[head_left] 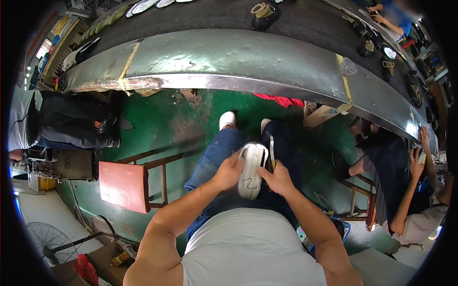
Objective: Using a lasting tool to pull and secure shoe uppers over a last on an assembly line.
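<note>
Over my lap I hold a shoe (251, 177) with its white sole side turned up; a dark curved line marks it near the lower end. My left hand (229, 172) is closed around the shoe's left edge. My right hand (277, 178) presses its thumb against the sole's right side. Its other fingers are closed on a thin metal tool (272, 145) with a yellowish part near the grip. The tool points away from me beside the shoe; its exact kind cannot be made out.
Ahead runs a metal-edged bench (229, 52) with a dark belt carrying several shoes, one black shoe (265, 16) among them. A stool (124, 186) stands to my left, with a standing person (71, 119) beyond. Another person (405, 190) sits at right. A fan (47, 240) is lower left.
</note>
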The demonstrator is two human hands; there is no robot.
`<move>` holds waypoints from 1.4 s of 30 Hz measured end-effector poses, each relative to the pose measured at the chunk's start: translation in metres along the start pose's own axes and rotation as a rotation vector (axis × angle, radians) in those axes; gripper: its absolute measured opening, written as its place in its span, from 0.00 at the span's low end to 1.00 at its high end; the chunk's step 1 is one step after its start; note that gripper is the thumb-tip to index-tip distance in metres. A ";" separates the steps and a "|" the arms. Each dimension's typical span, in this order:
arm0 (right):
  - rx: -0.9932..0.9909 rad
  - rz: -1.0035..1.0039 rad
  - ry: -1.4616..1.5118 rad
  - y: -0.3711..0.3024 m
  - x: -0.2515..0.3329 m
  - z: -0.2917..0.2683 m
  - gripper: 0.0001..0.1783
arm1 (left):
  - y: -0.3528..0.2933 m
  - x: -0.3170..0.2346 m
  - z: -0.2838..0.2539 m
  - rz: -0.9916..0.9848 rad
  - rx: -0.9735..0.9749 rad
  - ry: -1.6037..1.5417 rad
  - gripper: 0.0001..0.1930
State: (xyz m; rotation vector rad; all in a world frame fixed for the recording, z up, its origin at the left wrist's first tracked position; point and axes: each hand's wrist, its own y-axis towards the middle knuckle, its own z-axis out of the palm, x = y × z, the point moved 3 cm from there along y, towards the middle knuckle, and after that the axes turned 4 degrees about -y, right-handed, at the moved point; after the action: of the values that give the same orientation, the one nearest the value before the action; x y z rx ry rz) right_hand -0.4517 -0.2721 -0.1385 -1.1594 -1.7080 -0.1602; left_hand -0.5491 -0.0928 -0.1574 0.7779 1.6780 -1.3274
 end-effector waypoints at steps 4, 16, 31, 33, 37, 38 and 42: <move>0.094 0.104 0.077 -0.011 -0.018 0.007 0.26 | -0.005 0.008 0.015 0.105 0.038 -0.188 0.35; 0.178 0.076 -0.075 -0.045 -0.028 -0.066 0.17 | -0.026 -0.002 0.033 -0.094 0.290 -0.151 0.48; 0.421 -0.225 -1.047 -0.042 0.059 -0.063 0.18 | -0.021 0.031 0.050 -0.005 0.313 -0.444 0.43; 0.745 -0.262 -0.989 -0.032 0.067 -0.059 0.12 | -0.011 0.051 0.045 -0.018 0.370 -0.667 0.38; 0.608 -0.312 -0.788 -0.023 0.035 -0.039 0.16 | -0.010 0.028 0.052 -0.417 -0.019 -0.967 0.32; 0.571 -0.283 -0.743 -0.024 0.035 -0.035 0.16 | -0.005 0.033 0.053 -0.422 -0.180 -0.796 0.37; 0.242 -0.258 -0.490 -0.042 -0.004 0.000 0.14 | 0.008 0.014 0.047 -0.475 -0.382 -0.404 0.36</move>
State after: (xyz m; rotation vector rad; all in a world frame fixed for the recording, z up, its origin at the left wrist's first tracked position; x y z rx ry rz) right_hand -0.4834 -0.2967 -0.1253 -0.8355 -2.2359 0.1867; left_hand -0.5377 -0.1372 -0.1772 -0.1199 1.7560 -1.3003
